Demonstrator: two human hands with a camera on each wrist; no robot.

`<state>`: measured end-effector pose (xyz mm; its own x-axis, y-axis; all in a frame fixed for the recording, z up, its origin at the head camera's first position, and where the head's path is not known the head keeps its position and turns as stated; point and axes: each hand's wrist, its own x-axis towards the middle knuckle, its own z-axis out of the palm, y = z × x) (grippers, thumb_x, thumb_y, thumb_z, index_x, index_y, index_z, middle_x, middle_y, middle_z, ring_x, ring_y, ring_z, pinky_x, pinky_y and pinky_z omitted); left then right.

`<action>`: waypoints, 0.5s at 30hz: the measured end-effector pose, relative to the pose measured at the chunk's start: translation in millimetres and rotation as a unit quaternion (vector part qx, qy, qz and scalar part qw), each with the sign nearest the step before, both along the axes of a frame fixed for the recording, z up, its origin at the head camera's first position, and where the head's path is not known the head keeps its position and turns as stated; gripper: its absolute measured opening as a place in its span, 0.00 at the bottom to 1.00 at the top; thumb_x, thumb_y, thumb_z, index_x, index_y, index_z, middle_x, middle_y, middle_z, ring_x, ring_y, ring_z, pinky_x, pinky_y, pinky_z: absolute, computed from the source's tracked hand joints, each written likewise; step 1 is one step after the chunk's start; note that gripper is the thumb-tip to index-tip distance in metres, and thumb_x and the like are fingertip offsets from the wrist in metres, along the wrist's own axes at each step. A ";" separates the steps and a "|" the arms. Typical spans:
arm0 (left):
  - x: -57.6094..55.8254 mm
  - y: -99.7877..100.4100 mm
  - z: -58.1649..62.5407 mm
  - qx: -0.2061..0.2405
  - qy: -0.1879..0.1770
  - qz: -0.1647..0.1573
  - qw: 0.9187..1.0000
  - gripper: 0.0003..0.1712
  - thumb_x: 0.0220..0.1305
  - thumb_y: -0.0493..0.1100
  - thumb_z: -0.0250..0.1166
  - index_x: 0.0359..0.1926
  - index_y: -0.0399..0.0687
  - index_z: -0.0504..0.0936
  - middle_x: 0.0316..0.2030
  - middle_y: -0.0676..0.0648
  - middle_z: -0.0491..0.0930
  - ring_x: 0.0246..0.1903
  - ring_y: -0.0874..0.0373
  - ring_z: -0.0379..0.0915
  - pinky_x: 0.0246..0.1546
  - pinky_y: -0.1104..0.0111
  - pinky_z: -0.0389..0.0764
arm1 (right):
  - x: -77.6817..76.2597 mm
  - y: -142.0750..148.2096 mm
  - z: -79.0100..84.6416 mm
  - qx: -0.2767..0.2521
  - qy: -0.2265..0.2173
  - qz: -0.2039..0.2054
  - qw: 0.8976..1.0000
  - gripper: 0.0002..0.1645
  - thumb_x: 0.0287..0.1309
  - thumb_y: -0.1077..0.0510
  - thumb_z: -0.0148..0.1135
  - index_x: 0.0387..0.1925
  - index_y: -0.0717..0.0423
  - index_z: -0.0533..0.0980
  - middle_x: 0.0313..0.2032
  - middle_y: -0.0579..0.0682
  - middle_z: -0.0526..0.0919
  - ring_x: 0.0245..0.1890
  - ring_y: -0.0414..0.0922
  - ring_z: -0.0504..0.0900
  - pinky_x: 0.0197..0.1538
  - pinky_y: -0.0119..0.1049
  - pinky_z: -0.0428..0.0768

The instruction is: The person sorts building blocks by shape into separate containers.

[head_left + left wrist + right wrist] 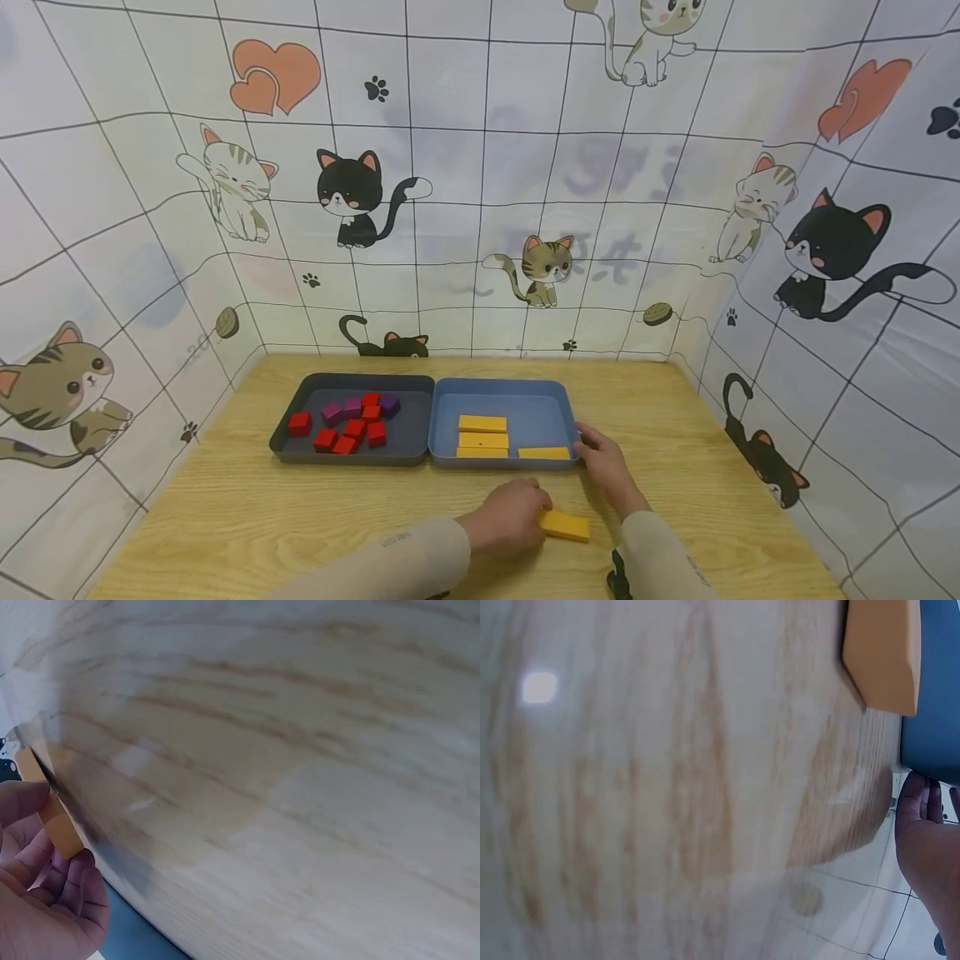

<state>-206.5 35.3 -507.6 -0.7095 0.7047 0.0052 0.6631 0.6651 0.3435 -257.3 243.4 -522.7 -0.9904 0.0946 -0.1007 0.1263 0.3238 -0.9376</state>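
Observation:
My left hand (pixel 510 515) pinches one end of a yellow rectangular block (pixel 566 526), held low over the wooden table in front of the trays. In the left wrist view, thumb and fingers lie on either side of that block (pixel 60 825). My right hand (pixel 606 467) touches the right wall of the blue tray (pixel 525 398) near its front corner. The right wrist view shows its fingertips right at the tray's outer corner (pixel 930 750), with the yellow block looming close by. Several more yellow blocks (pixel 482 424) lie inside the blue tray.
A dark grey tray (pixel 315 454) stands against the blue one on the left, holding several red cubes (pixel 299 424) and several purple cubes (pixel 332 413). Cloth walls (pixel 450 108) printed with cats enclose the wooden table (pixel 300 525) at the back and sides.

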 end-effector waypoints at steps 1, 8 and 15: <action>-1.2 -1.0 -0.3 0.004 0.000 0.002 1.000 0.20 0.49 0.43 0.73 0.47 0.49 0.87 0.37 0.58 0.77 0.36 0.66 0.70 0.42 0.73 0.74 | -0.4 0.1 -0.4 -0.002 0.001 0.000 1.000 0.29 0.73 0.65 0.47 0.72 0.66 0.60 0.70 0.69 0.60 0.71 0.63 0.58 0.69 0.55 0.60; -4.4 -10.2 4.0 0.016 -0.009 0.005 1.000 0.20 0.49 0.42 0.73 0.47 0.47 0.87 0.38 0.56 0.79 0.39 0.65 0.73 0.45 0.73 0.75 | -1.8 0.2 -0.2 -0.009 0.012 0.004 1.000 0.29 0.73 0.65 0.48 0.71 0.69 0.60 0.69 0.70 0.61 0.70 0.64 0.58 0.68 0.56 0.60; -6.4 -20.4 9.0 0.039 -0.017 0.010 0.999 0.20 0.49 0.42 0.72 0.47 0.46 0.87 0.39 0.56 0.79 0.39 0.64 0.72 0.45 0.73 0.75 | -0.3 -0.4 0.4 -0.008 0.012 0.006 1.000 0.29 0.73 0.66 0.47 0.72 0.69 0.59 0.70 0.71 0.60 0.71 0.64 0.57 0.68 0.56 0.60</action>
<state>-212.9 14.9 -498.5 -0.7242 0.6887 0.0350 0.6368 0.6483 0.4174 -257.6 243.0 -522.2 -0.9936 0.0814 -0.0789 0.1005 0.3107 -0.9452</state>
